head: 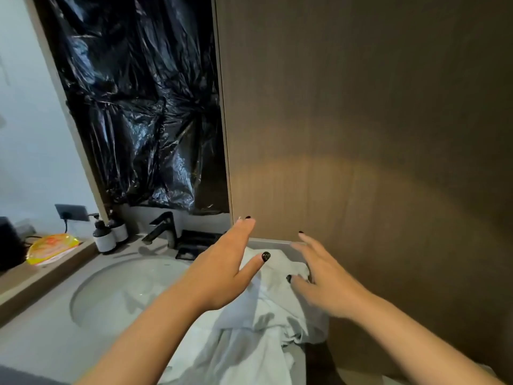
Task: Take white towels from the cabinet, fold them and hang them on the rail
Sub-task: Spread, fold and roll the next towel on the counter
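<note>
White towel (258, 323) crumpled on counter, directly under both open hands; right hand (324, 282) nearer, left hand (222, 273) hovering above.

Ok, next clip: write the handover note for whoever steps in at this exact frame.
Left hand: open, fingers straight, raised by the cabinet door's lower edge.
Right hand: open, just above the towel, no grip on it.
White towel: crumpled on the counter right of the sink, unfolded.
Done: a towel is out.
Left: fold it, hang it; the rail is not in view.
</note>
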Demonstrator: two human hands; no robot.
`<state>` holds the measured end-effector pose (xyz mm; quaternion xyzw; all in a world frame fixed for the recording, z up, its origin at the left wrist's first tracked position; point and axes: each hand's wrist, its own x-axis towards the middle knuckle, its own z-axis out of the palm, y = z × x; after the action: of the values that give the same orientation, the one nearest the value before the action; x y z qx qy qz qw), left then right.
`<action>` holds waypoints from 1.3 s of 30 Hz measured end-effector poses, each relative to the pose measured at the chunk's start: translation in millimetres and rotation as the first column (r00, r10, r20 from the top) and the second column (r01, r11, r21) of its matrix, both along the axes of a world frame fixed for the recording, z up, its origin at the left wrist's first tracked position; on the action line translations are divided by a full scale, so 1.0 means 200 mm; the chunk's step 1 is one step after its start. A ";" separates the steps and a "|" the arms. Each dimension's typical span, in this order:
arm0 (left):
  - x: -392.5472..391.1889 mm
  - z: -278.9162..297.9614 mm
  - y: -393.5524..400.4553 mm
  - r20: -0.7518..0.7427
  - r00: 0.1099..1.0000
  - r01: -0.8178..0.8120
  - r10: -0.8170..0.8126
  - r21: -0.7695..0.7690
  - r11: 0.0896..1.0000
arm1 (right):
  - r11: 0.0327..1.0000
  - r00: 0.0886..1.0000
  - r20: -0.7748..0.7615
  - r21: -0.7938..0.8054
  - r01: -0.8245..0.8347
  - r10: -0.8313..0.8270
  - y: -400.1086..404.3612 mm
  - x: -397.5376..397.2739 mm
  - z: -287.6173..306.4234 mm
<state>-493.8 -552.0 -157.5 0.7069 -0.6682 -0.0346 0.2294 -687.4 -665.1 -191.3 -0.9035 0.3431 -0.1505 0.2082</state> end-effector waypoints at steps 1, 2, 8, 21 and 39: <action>0.06 -0.05 -0.02 -0.011 1.000 0.015 -0.015 0.002 1.000 | 1.000 1.000 -0.005 0.010 0.007 -0.007 -0.02 0.06 -0.04; 0.13 -0.09 -0.04 -0.024 0.999 0.030 -0.030 0.009 1.000 | 1.000 1.000 -0.009 0.021 0.019 -0.018 -0.04 0.12 -0.08; 0.48 -0.34 -0.16 -0.131 0.987 0.099 -0.094 0.033 0.995 | 0.991 0.990 -0.073 0.056 0.125 -0.121 -0.16 0.46 -0.26; 0.86 -0.74 -0.21 -0.406 0.914 0.070 -0.013 0.125 0.990 | 0.924 0.911 -0.160 -0.024 0.382 -0.380 -0.23 0.81 -0.62; 0.57 -0.60 -0.12 -0.529 0.842 0.169 -0.110 0.064 0.984 | 0.943 0.924 -0.209 0.025 0.332 -0.319 -0.22 0.73 -0.52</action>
<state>-378.8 -575.2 -278.4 0.6315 -0.6276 -0.2781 0.3606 -540.6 -708.1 -295.5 -0.8379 0.5120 -0.0799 0.1714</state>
